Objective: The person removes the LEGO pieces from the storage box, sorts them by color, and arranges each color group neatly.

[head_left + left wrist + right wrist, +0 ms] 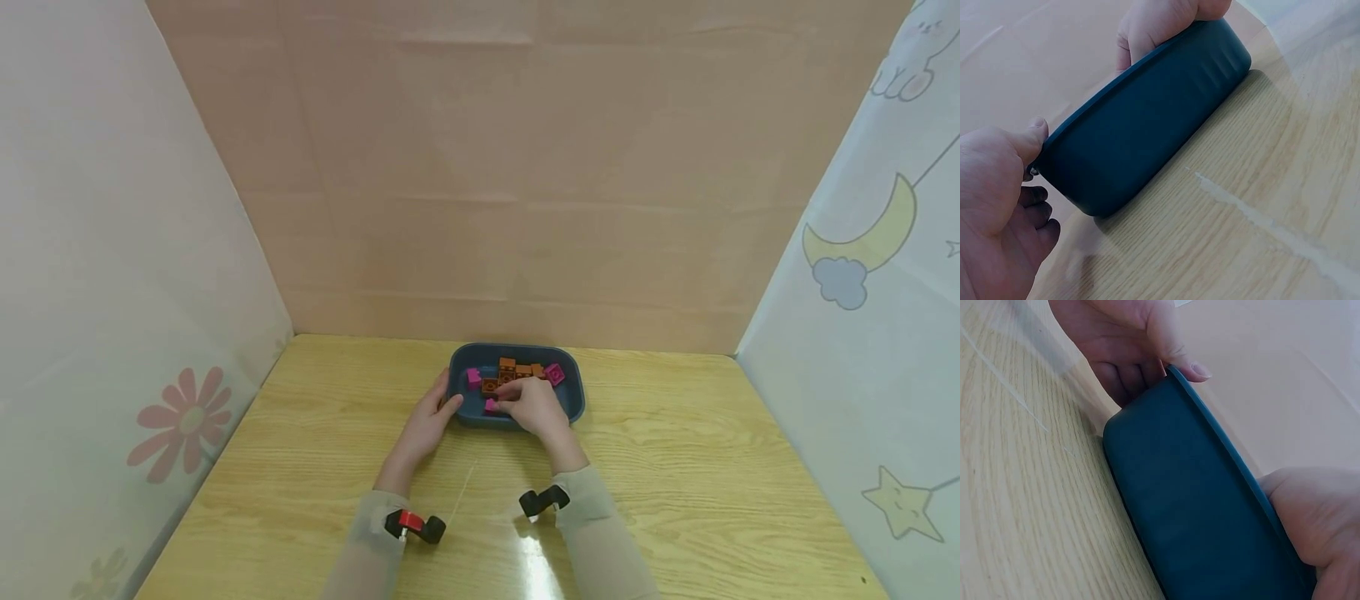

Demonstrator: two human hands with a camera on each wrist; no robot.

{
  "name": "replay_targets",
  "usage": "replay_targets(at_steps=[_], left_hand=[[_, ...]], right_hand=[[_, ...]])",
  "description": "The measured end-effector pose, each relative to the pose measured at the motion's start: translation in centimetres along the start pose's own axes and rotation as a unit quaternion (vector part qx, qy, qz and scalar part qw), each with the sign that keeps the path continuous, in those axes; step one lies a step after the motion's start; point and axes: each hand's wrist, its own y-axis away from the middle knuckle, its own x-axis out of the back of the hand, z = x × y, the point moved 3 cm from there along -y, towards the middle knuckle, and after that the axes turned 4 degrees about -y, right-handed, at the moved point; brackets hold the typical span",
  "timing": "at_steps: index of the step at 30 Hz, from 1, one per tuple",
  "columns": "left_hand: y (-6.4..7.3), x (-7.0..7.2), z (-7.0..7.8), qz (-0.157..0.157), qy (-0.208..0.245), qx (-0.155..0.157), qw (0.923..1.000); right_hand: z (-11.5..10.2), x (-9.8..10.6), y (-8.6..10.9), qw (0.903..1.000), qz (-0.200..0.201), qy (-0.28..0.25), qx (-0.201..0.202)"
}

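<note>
A dark blue tray (573, 404) stands on the table and holds several orange building bricks (507, 364) and a few pink ones. My left hand (426, 423) grips the tray's left end; in the left wrist view its thumb lies at the rim, with the fingers against the outside wall. Reaching over the near rim, my right hand (534, 406) has its thumb and fingertips at a small pink brick (490, 406) and appears to pinch it. In both wrist views the tray wall (1129, 131) hides the bricks and the right fingertips (501, 406).
Another pink brick (474, 378) lies at the tray's left, and one (554, 374) at its right end. The wooden table (675, 467) extends around the tray. A beige backdrop (510, 208) rises behind, with patterned side walls left and right.
</note>
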Motion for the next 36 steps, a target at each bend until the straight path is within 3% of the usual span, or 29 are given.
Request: replay_targets(at_steps=[29, 36], left_hand=[[-0.08, 0.18, -0.08, 0.000, 0.004, 0.001, 1.0000], [-0.13, 0.24, -0.08, -0.004, 0.004, 0.000, 1.0000]], right_hand=[[-0.09, -0.05, -0.06, 0.9998, -0.010, -0.017, -0.002], [-0.45, 0.03, -0.51, 0.9998, -0.018, 0.006, 0.011]])
